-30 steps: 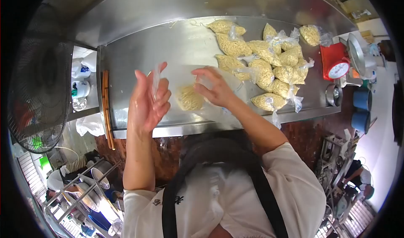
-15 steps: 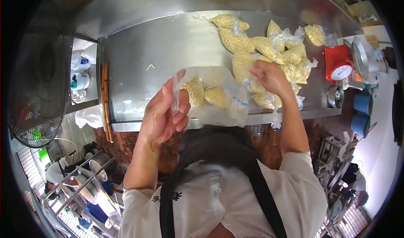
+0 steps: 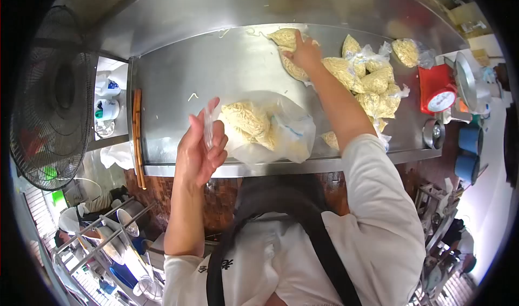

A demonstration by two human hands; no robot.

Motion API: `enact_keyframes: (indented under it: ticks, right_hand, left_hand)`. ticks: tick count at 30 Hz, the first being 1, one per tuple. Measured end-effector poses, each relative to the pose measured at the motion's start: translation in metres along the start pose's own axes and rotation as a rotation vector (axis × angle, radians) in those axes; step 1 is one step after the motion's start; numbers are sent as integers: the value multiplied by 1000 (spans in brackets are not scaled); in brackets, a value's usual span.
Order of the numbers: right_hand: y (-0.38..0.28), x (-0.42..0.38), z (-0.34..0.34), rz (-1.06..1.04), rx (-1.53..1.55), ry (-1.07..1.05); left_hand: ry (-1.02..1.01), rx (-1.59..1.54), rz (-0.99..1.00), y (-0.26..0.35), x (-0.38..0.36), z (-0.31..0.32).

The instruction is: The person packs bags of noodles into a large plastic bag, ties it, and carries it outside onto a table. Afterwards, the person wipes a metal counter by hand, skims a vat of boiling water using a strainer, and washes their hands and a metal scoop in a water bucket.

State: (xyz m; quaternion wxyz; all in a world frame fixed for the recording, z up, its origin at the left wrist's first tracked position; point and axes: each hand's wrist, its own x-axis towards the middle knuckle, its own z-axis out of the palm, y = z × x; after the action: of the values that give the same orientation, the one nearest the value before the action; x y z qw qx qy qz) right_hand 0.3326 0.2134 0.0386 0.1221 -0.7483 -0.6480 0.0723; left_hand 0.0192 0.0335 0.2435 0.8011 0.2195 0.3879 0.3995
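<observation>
My left hand (image 3: 203, 143) is closed on the rim of a large clear plastic bag (image 3: 300, 135), holding it up on the left. Inside that bag lie packets of pale noodles (image 3: 246, 117), blurred in part by the plastic. My right hand (image 3: 305, 51) reaches to the far side of the table, fingers apart over a bag of noodles (image 3: 282, 36). Its index finger and thumb rest at that bag; the other fingers are partly hidden. Another noodle bag (image 3: 294, 67) lies just below the hand, half covered by my wrist.
Several knotted noodle bags (image 3: 376, 81) are heaped on the steel table (image 3: 184, 57) at right. Beyond them stand a red scale (image 3: 437, 89) and a metal bowl (image 3: 433, 133). Wooden sticks (image 3: 137, 138) lie along the left edge, near a fan (image 3: 51, 100).
My right hand has gone from a noodle bag beside the heap to the far bags. That noodle bag now appears inside the clear bag. My left hand keeps hold of the rim, slightly further left.
</observation>
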Motion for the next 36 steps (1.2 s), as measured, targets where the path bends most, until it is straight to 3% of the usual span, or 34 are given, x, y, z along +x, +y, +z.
enact_keyframes:
  ticks: [1, 5, 8, 11, 14, 16, 18, 20, 23, 25, 27, 30, 33, 36]
  right_hand:
    - [10, -1, 20, 59, -2, -121]
    - [11, -46, 23, -19, 209, -199]
    - [12, -69, 42, -46, 240, -65]
    - [25, -76, 41, -3, 205, -92]
    - [54, -92, 34, -56, 338, 99]
    - [61, -114, -20, -91, 657, 39]
    - [42, -137, -99, -29, 778, -39]
    - [29, -161, -147, -126, 836, 63]
    - [-42, -175, -139, -27, 1046, 232]
    - [-89, -157, -109, -149, 959, 51]
    - [-107, -134, -85, -9, 983, -315]
    - [-67, -135, -68, -222, 822, -130]
    - [-1, -118, -5, 1, 366, -1]
    - [-8, -128, 55, 180, 115, -267]
  left_hand:
    - [-30, -34, 5, -1, -6, -3]
    - [10, -11, -9, -6, -11, -4]
    - [21, 55, 5, -2, -8, 2]
    - [29, 87, -6, -3, -7, 6]
    - [29, 79, -10, -3, -7, 6]
    - [49, 88, -8, 1, -4, 3]
    - [63, 81, -5, 4, 3, -2]
    - [52, 71, 1, 10, 17, -3]
    - [-29, 16, -27, 12, 36, 4]
    - [-68, -45, -31, 19, 33, 13]
    - [-60, -74, -40, 22, 28, 9]
    - [10, -93, 9, 31, 25, -28]
    - [31, -8, 27, 29, 19, -50]
    - [214, 596, -159, 23, 9, -51]
